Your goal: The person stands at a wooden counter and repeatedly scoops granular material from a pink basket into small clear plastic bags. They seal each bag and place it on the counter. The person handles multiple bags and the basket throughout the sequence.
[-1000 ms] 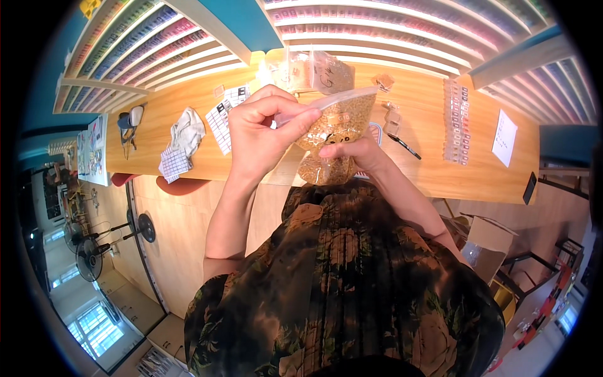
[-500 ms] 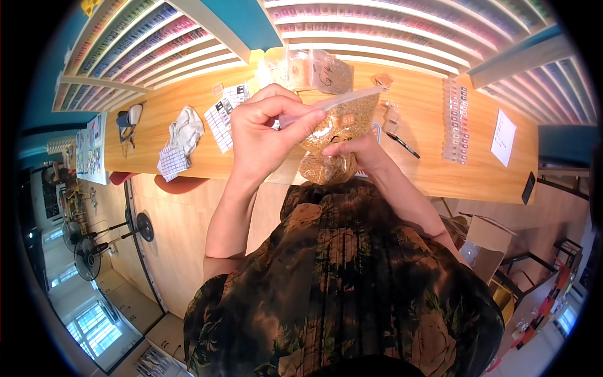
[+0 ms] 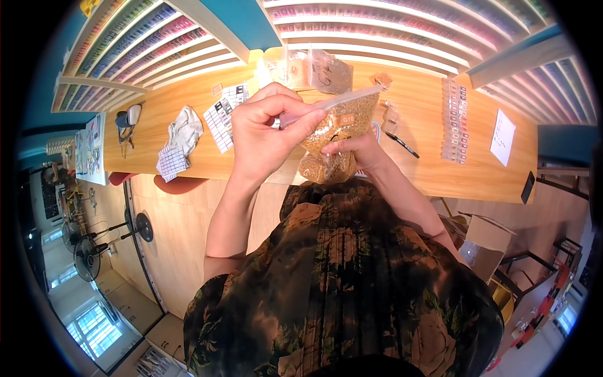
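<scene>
A clear zip bag [image 3: 352, 125] full of small golden beads is held up over the table's near edge, tilted, with a small orange label on its side. My left hand [image 3: 270, 125] pinches one end of its zip edge between thumb and fingers. Lower down, my right hand [image 3: 358, 151] grips the bag's middle, thumb across the front and squeezing it narrow. Its other fingers are mostly hidden behind the bag. Beyond the bag, another clear bag [image 3: 331, 72] with dark handwriting stands at the back of the table.
On the wooden table [image 3: 427, 179] lie a black marker [image 3: 402, 144], rows of small clear boxes [image 3: 455, 122], a white paper [image 3: 503, 138], a phone [image 3: 529, 187], a grey cloth [image 3: 186, 129] and label sheets [image 3: 220, 122]. Racks of colourful small containers [image 3: 377, 28] rise behind. An open cardboard box [image 3: 487, 242] stands right.
Almost nothing differs. Both hands keep their grip on the bag, which has shifted only very slightly.
</scene>
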### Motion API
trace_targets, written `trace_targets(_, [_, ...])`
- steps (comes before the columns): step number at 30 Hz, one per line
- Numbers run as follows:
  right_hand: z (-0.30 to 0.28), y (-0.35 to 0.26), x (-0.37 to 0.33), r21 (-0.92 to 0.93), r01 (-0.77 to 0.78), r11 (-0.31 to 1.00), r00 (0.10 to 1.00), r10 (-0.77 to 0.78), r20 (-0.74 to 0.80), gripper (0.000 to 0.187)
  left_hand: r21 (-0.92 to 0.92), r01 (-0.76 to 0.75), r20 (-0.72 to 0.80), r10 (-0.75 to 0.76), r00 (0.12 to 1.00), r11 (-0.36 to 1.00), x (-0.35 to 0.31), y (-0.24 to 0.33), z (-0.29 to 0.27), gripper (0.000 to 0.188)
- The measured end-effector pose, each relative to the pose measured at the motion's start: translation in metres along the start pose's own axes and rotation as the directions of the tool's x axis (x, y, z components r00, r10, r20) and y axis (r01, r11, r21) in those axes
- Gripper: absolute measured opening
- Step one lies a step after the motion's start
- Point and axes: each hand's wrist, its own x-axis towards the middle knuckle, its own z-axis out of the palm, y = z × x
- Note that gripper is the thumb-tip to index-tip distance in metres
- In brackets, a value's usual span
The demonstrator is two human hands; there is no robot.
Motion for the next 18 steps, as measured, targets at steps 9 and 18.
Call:
trace_targets(9, [-0.0040,0.0031,0.0005,0.024,-0.005,1.000,1.000,0.005,0.017,0.060,0.025,0.005,-0.022,-0.004,1.000,1.000,0.0009,0.0000,0.0024,0.010])
trace_targets(18, [-0.0031,0.0005,-0.0009,0.009,-0.014,1.000,0.999,0.014,-0.035,0.062,0.058,-0.025,0.056,0.021,0.998,0.998,0.0036,0.0023,-0.0010,0.006])
